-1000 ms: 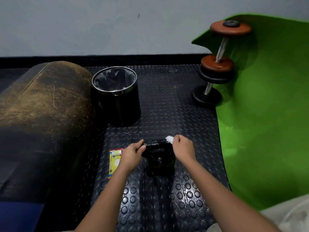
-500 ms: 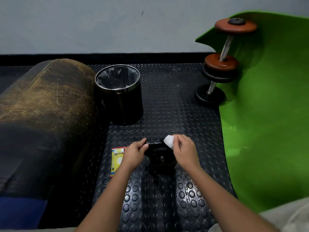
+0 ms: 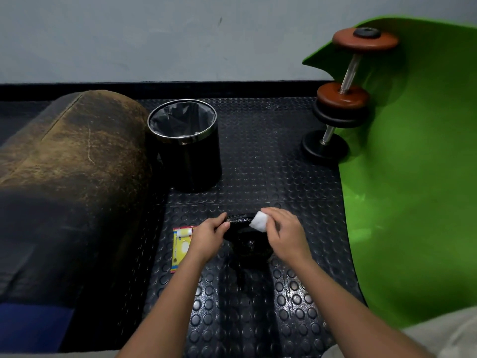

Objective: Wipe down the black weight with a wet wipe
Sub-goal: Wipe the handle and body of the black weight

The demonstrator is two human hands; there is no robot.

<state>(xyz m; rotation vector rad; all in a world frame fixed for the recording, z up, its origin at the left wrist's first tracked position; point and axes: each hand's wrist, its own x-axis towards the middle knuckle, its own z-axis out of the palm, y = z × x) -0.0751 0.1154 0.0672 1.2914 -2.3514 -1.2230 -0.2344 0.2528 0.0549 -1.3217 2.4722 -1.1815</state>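
Our left hand (image 3: 207, 237) grips the black weight (image 3: 246, 241) to keep it steady. Our right hand (image 3: 284, 235) pinches the wet wipe (image 3: 259, 221) against its top rim.

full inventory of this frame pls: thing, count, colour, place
round black iron weight: 1, black, floor centre, between the hands
folded white wet wipe: 1, white, on the weight's top edge
yellow wipe packet: 1, yellow and red, floor, left of the weight
lined black bin: 1, black, chrome rim, behind the weight
dumbbell with brown and black plates: 1, far right, leaning on the mat
green mat: 1, right
worn brown bolster: 1, left
left hand: grips the weight's edge
right hand: holds the wipe
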